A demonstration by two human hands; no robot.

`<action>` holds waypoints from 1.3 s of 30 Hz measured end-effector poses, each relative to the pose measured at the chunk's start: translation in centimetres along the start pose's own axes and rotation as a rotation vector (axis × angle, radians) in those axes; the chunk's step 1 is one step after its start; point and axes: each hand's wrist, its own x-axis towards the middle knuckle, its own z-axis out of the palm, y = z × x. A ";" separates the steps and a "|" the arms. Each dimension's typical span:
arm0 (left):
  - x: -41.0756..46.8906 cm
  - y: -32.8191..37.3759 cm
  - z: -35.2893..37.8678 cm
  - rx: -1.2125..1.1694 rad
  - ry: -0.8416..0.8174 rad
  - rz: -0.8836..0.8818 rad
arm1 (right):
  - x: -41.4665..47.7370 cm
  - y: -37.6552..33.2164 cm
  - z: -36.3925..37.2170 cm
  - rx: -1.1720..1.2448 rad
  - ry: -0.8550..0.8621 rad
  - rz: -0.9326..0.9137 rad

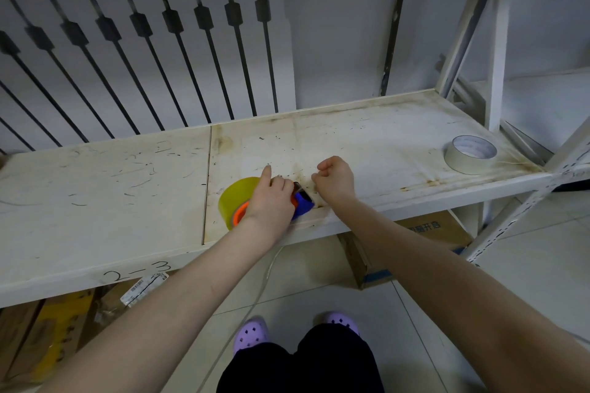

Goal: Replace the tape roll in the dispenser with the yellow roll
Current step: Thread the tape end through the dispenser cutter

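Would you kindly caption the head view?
Left hand steadies dispenser with yellow roll; right hand pinches near it.

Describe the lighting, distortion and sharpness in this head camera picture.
Head view: soft, even indoor light with only faint shadows and no strong glare on the shelf; wide-angle bending curves the shelf edge and fans the railing bars outward; left hand on the yellow roll, right hand and white roll are all reasonably sharp.
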 end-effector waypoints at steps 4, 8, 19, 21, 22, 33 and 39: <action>0.3 0.7 0.5 0.066 -0.010 -0.019 | 0.2 -0.7 0.4 -0.023 0.000 -0.038; 0.1 1.1 0.8 0.085 0.009 -0.045 | 0.0 -0.4 0.5 -0.038 -0.001 -0.064; -1.3 0.1 0.8 -0.203 0.128 -0.138 | -1.3 -0.2 -0.9 0.137 0.073 -0.048; -1.4 -0.2 0.9 -0.219 0.137 -0.117 | -1.3 -0.5 -1.2 0.153 0.079 -0.020; -1.4 -0.3 1.0 -0.226 0.141 -0.104 | -1.3 -0.6 -1.3 0.172 0.079 0.009; -1.6 -0.8 1.6 -0.289 0.190 -0.076 | -4.3 -2.2 -1.6 0.165 0.106 -0.265; -2.1 -1.8 0.8 -0.603 0.238 -0.179 | -4.7 -3.6 -1.9 0.172 0.057 -0.271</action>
